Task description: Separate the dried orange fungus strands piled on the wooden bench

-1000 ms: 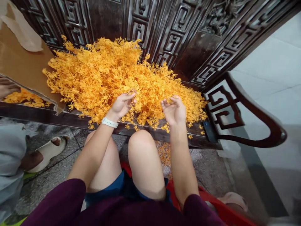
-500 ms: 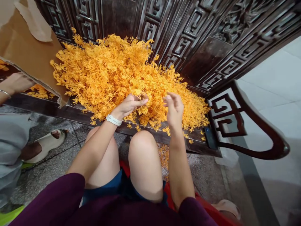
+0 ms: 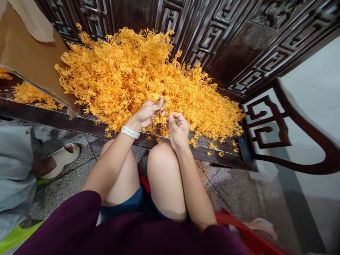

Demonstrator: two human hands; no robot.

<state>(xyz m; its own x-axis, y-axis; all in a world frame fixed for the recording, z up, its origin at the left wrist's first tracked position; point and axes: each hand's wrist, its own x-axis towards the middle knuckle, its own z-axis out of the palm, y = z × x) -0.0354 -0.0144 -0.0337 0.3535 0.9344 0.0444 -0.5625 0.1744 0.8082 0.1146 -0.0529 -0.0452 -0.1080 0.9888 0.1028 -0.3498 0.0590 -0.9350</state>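
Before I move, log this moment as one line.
left hand: pinching orange sprig | right hand: fingertips beside sprig, grip unclear | orange pile: heaped on dark bench | cardboard: at pile's left end

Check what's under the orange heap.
The orange heap lies on a dark wooden bench, visible along its front edge. The surface directly beneath the heap is covered.

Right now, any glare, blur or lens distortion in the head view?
Head view: bright glare streaks on the carved backrest; wide-angle stretch near the edges, the armrest looking drawn out; orange pile readable mid-frame, finest strands merging.
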